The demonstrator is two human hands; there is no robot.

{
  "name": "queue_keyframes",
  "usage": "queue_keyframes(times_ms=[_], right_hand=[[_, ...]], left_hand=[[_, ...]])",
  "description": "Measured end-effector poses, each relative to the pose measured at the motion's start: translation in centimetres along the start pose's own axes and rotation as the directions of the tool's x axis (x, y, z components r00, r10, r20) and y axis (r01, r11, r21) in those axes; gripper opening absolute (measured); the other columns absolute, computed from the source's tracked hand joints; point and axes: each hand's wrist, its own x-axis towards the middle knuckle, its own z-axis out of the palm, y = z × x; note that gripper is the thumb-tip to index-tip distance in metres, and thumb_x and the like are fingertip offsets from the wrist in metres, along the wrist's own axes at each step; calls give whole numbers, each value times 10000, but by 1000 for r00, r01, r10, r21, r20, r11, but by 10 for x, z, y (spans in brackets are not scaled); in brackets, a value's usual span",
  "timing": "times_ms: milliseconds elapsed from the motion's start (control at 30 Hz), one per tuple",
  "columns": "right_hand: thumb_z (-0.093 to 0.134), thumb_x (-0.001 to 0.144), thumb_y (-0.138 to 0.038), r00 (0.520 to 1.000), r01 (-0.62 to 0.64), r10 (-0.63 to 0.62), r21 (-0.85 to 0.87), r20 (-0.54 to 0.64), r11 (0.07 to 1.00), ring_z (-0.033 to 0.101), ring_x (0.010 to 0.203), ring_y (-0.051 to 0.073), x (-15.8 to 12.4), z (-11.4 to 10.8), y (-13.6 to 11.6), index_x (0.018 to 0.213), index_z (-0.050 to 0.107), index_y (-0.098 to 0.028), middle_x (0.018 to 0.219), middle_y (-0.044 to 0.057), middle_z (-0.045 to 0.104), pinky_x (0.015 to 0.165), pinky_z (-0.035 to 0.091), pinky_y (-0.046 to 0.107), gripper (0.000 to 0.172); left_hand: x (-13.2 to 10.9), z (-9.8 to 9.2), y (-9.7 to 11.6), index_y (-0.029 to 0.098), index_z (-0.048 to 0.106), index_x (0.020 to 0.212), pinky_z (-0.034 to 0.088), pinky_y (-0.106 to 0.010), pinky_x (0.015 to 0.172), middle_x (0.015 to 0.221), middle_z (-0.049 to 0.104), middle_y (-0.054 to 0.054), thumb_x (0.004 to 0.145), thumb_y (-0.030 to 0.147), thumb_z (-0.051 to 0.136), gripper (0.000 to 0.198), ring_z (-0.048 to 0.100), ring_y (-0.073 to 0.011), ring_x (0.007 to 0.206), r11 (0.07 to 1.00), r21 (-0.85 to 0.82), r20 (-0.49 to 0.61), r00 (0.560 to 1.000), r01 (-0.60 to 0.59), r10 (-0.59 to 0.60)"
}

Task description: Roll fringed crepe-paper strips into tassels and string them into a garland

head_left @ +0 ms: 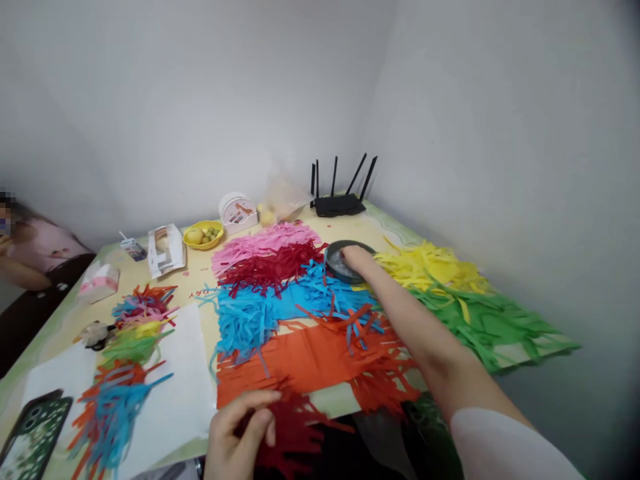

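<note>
My right hand point(356, 257) reaches across to a dark round bowl point(336, 268), its fingers dipping inside and hidden from view. Something clear and shiny lies in the bowl; I cannot make out what. Low in front, my left hand point(240, 427) has curled fingers at a piece of dark red fringed paper point(293, 433), which hangs by the near table edge. Between the hands lie an orange fringed sheet point(310, 357) and a blue fringed sheet point(290, 303). Behind them are dark red strips point(275, 267) and pink strips point(265, 241).
To the right are yellow fringe point(440, 263) and green fringe point(495, 320). A black router point(340, 205) stands in the back corner. Multicoloured strips point(120, 400) lie on white paper point(175, 400), near a phone point(37, 433). A yellow fruit bowl point(204, 243) is behind. Another person point(43, 247) sits left.
</note>
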Motion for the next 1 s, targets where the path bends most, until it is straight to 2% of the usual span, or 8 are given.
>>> queue_keyframes(times_ms=[167, 433, 533, 633, 700, 767, 867, 1000], right_hand=[[591, 934, -330, 978, -151, 155, -37, 141, 988, 653, 883, 162, -1, -1, 14, 1057, 639, -139, 1033, 62, 669, 801, 551, 361, 232], [563, 845, -191, 981, -177, 162, 154, 108, 972, 683, 643, 176, -24, -23, -13, 866, 643, -142, 729, 83, 734, 731, 539, 328, 96], [575, 840, -242, 986, -133, 100, 266, 133, 955, 701, 678, 186, -47, -22, -52, 860, 625, -151, 766, 88, 740, 732, 557, 338, 105], [586, 865, -345, 970, -52, -64, 459, 235, 887, 718, 723, 176, -94, -13, -114, 923, 634, -171, 819, 60, 747, 694, 582, 305, 190], [618, 869, -379, 937, -23, -219, 675, 271, 737, 717, 696, 171, -131, -9, -158, 913, 650, -173, 776, 47, 739, 666, 593, 298, 212], [632, 874, -389, 913, -57, -279, 770, 297, 636, 719, 678, 165, -163, -10, -193, 888, 663, -179, 741, 38, 736, 652, 603, 286, 213], [655, 866, -384, 898, -97, -302, 813, 321, 575, 725, 667, 165, -191, -12, -224, 873, 666, -178, 727, 40, 738, 642, 618, 278, 206], [672, 854, -372, 904, -131, -287, 843, 318, 522, 723, 647, 163, -201, -10, -238, 853, 666, -172, 701, 40, 733, 611, 621, 261, 199]], left_hand=[[9, 0, 0, 176, 665, 773, 478, -250, 593, 575, 661, -13, 733, 453, 743, 290, 612, -157, 558, 993, -60, 48, 993, 106, -103], [24, -25, -1, 156, 663, 794, 516, -263, 671, 664, 715, -38, 813, 332, 673, 177, 666, -167, 652, 997, 70, 59, 998, -29, 25], [29, -21, 3, 154, 660, 841, 531, -274, 697, 678, 726, -38, 817, 311, 668, 158, 682, -170, 669, 997, 38, 5, 997, -73, 73], [32, -10, 12, 155, 678, 846, 540, -281, 726, 725, 736, -43, 817, 304, 666, 153, 693, -174, 707, 989, 21, -89, 985, -145, 147], [32, -4, 20, 160, 698, 825, 537, -282, 749, 784, 742, -50, 818, 289, 663, 133, 690, -174, 755, 975, 34, -136, 966, -218, 221], [31, -2, 26, 168, 709, 803, 527, -282, 783, 827, 736, -53, 819, 262, 662, 107, 678, -173, 807, 950, 57, -146, 938, -308, 313], [24, -6, 29, 167, 706, 791, 511, -278, 798, 832, 713, -50, 827, 246, 660, 98, 656, -164, 820, 917, 78, -129, 908, -391, 398], [12, -16, 27, 158, 699, 824, 502, -253, 743, 799, 701, -37, 840, 270, 655, 121, 649, -148, 762, 939, 60, -102, 934, -338, 342]])
